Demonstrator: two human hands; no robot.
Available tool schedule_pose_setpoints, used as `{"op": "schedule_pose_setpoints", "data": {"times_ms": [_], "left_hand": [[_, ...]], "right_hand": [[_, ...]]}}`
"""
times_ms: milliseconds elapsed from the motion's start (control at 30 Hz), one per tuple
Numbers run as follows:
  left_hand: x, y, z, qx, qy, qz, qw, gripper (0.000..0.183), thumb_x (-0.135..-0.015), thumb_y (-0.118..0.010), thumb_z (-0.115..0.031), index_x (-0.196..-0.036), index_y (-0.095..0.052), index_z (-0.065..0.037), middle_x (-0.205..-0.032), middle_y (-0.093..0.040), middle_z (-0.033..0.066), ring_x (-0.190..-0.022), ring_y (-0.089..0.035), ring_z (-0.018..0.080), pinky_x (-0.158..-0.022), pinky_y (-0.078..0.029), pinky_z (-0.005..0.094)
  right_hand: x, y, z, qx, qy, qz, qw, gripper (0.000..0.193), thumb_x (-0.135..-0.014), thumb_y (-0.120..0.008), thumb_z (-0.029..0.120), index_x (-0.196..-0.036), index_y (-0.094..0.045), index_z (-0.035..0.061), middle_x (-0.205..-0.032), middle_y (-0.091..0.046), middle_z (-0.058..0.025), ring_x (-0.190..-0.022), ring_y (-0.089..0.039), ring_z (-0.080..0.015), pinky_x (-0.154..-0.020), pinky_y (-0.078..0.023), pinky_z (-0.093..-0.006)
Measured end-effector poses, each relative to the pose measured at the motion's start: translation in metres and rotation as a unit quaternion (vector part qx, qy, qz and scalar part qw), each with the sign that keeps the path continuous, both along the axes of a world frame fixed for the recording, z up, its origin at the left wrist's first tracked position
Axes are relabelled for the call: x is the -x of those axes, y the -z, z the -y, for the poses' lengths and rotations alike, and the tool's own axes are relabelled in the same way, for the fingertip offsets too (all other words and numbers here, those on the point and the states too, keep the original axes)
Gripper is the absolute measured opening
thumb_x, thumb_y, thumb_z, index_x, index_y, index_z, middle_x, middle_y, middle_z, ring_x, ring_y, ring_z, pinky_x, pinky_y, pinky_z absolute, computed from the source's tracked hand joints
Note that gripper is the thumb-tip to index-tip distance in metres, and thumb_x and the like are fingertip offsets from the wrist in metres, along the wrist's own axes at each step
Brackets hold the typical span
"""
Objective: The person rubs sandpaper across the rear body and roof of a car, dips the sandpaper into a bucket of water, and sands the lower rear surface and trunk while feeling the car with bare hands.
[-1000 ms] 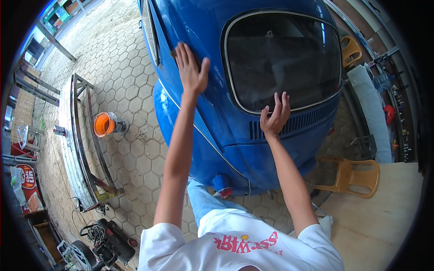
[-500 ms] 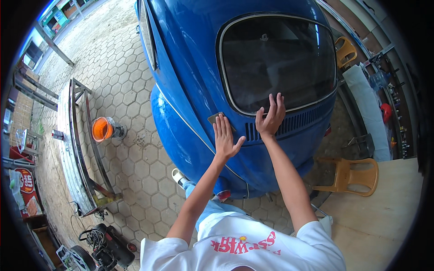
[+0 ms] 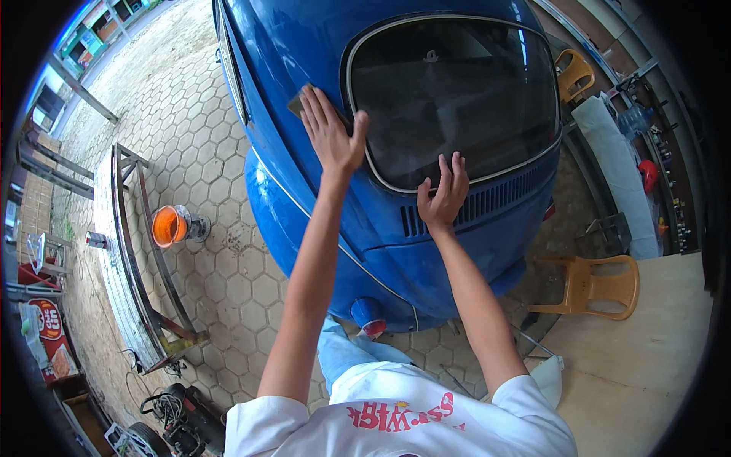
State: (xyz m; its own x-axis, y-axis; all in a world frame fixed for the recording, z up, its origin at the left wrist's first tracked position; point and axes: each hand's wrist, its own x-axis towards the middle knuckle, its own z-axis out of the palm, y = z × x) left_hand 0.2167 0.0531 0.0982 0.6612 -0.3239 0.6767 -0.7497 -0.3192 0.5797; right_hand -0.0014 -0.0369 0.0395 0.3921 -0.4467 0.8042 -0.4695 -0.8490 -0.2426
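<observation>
A blue car (image 3: 304, 46) fills the top of the view, seen from its rear, with a dark rear window (image 3: 457, 91) in a pale trim. My left hand (image 3: 329, 129) lies flat on the blue body just left of the window and presses a small dark sheet (image 3: 297, 103) that sticks out from under its fingers. My right hand (image 3: 443, 190) rests with spread fingers on the window's lower edge, just above the row of vent slots (image 3: 495, 199). It holds nothing.
On the hexagon paving to the left lie a long metal frame (image 3: 129, 251) and a tool with an orange disc (image 3: 169, 226). A tan plastic chair (image 3: 594, 286) stands at the right, with a second chair (image 3: 572, 72) further back. Cables and tools (image 3: 171, 415) sit at the lower left.
My left hand slid down the blue body to the vent slots, then back up beside the window. My right hand stayed at the window's lower edge.
</observation>
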Motion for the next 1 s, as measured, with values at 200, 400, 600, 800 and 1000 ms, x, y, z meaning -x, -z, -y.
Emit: {"op": "schedule_pose_setpoints", "data": {"times_ms": [200, 400, 600, 800, 1000], "left_hand": [[0.133, 0.116, -0.054, -0.105, 0.101, -0.058, 0.988, 0.102, -0.098, -0.044, -0.063, -0.159, -0.003, 0.007, -0.166, 0.000, 0.0307, -0.156, 0.004, 0.0434, -0.124, 0.000, 0.0552], [0.039, 0.019, -0.005, -0.051, 0.117, -0.010, 0.992, 0.091, -0.101, -0.041, -0.058, -0.160, -0.011, 0.004, -0.169, -0.005, 0.0231, -0.157, 0.001, 0.0393, -0.125, -0.003, 0.0519], [-0.088, -0.090, 0.031, -0.081, 0.083, 0.071, 0.991, 0.097, -0.098, -0.036, -0.069, -0.160, -0.018, 0.003, -0.169, -0.012, 0.0196, -0.157, -0.004, 0.0344, -0.126, -0.003, 0.0472], [-0.008, -0.028, 0.006, -0.125, 0.156, 0.102, 0.975, 0.101, -0.095, -0.040, -0.071, -0.158, -0.021, 0.006, -0.168, -0.015, 0.0206, -0.157, -0.007, 0.0344, -0.127, -0.006, 0.0463], [-0.045, -0.038, 0.007, -0.164, 0.213, 0.137, 0.953, 0.099, -0.096, -0.036, -0.072, -0.161, -0.014, -0.001, -0.169, -0.011, 0.0170, -0.157, -0.005, 0.0312, -0.127, -0.007, 0.0468]], "right_hand": [[-0.004, -0.001, -0.002, 0.004, -0.002, -0.007, 1.000, 0.056, -0.085, -0.057, 0.019, -0.140, -0.056, 0.0055, -0.151, -0.046, -0.0210, -0.139, -0.044, -0.0421, -0.111, -0.037, -0.0532], [0.011, -0.001, 0.006, 0.005, 0.015, -0.012, 1.000, 0.054, -0.086, -0.058, 0.020, -0.138, -0.058, 0.0040, -0.151, -0.046, -0.0205, -0.139, -0.044, -0.0416, -0.110, -0.037, -0.0531], [-0.006, 0.003, -0.011, 0.003, -0.006, -0.008, 1.000, 0.055, -0.087, -0.056, 0.020, -0.139, -0.056, 0.0045, -0.152, -0.046, -0.0204, -0.139, -0.044, -0.0421, -0.110, -0.038, -0.0540], [0.004, 0.000, 0.005, -0.007, 0.017, -0.011, 1.000, 0.054, -0.088, -0.057, 0.019, -0.140, -0.055, 0.0048, -0.151, -0.045, -0.0218, -0.140, -0.042, -0.0436, -0.111, -0.036, -0.0555], [-0.054, -0.022, -0.015, -0.103, 0.024, 0.040, 0.994, 0.062, -0.094, -0.057, 0.030, -0.149, -0.042, 0.0052, -0.156, -0.036, -0.0250, -0.148, -0.027, -0.0445, -0.116, -0.020, -0.0643]]}}
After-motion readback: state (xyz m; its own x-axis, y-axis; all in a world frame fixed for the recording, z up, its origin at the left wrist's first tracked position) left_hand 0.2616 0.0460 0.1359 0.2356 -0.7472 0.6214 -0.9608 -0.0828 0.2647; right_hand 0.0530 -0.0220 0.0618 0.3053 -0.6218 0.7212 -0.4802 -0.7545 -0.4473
